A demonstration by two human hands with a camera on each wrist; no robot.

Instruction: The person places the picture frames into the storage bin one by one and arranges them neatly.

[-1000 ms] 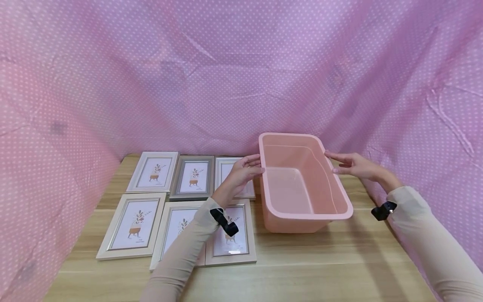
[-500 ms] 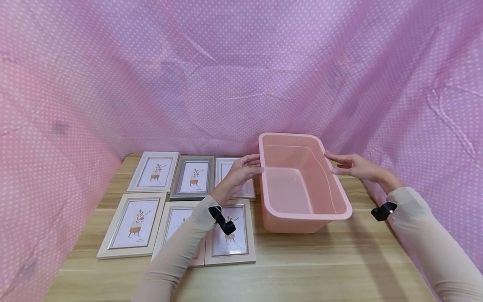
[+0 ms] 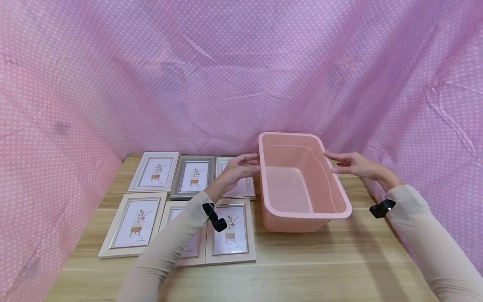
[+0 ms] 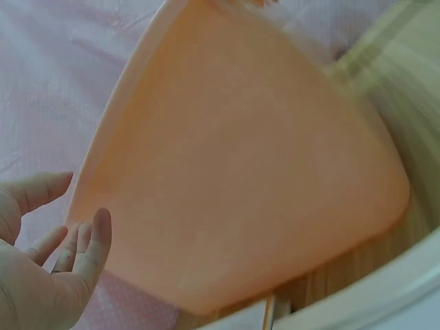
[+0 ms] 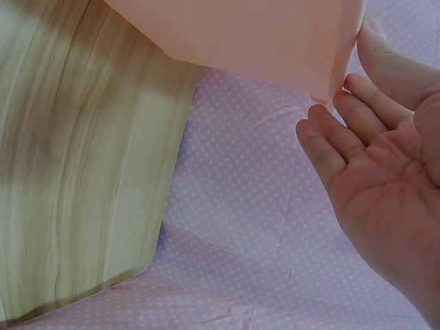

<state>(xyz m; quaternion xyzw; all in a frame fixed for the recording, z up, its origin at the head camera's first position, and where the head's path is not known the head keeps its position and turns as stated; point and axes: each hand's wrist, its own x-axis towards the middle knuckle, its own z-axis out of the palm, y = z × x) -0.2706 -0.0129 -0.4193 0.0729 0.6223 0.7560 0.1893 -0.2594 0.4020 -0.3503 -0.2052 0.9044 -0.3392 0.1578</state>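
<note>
A pink plastic tub [image 3: 288, 224] stands on the right side of the table, nothing inside it. My left hand [image 3: 233, 171] is just off its left rim, fingers loosely spread; the left wrist view shows this hand [image 4: 51, 268] holding nothing beside the tub wall [image 4: 240, 151]. On the opposite side, my right hand [image 3: 354, 165] touches the right rim with extended fingertips and thumb. In the right wrist view, that hand [image 5: 392, 158] has its palm turned up, thumb and index tips at the tub's edge [image 5: 344, 48].
Several picture frames lie in two rows on the left, among them a grey one [image 3: 193, 157] and a cream one [image 3: 162, 205]. My left forearm partly covers the front middle frame [image 3: 192, 247]. Pink dotted cloth [image 3: 241, 75] hangs behind and beside the wooden table [image 3: 302, 272].
My left hand has come slightly away from the tub's left rim, and its forearm has shifted left. My right hand and the tub look almost unmoved.
</note>
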